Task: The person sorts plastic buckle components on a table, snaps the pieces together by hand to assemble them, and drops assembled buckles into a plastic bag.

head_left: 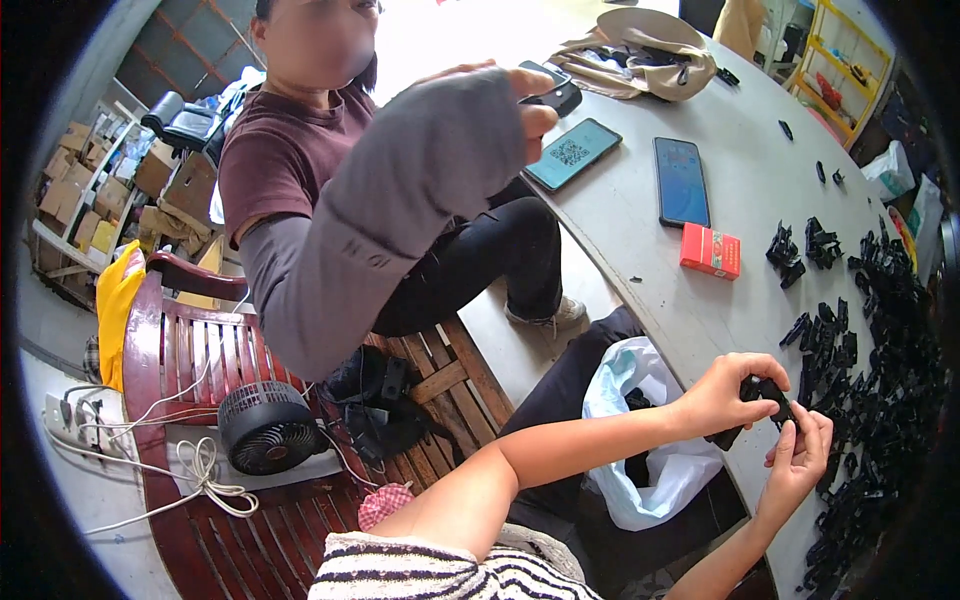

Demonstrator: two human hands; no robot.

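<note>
1. Holding a small black plastic part [768, 398] between both hands, I have it just over the near edge of the grey table [640, 240], low and right in my view.
2. My left hand [722, 392] is curled around its left end, fingers closed on it from above.
3. My right hand [797, 458] comes up from below, with the fingertips [800, 425] pinching the right end.
4. It looks dark and matt, blocky and angular, with a narrower bit sticking out lower left past my left palm; finer detail is too small to tell.
5. To the right of it a big heap of similar black parts [880, 330] covers the table, with small clusters [800, 248] further up.
6. Further away lie a red box [710, 250] and two phones [681, 181], well apart from my hands.
7. A white plastic bag [640, 440] sits in my lap under my left forearm.
8. Another person [330, 190] sits on a wooden bench [190, 350] to my left, one sleeved arm raised, the hand holding a dark object I cannot make out.
</note>
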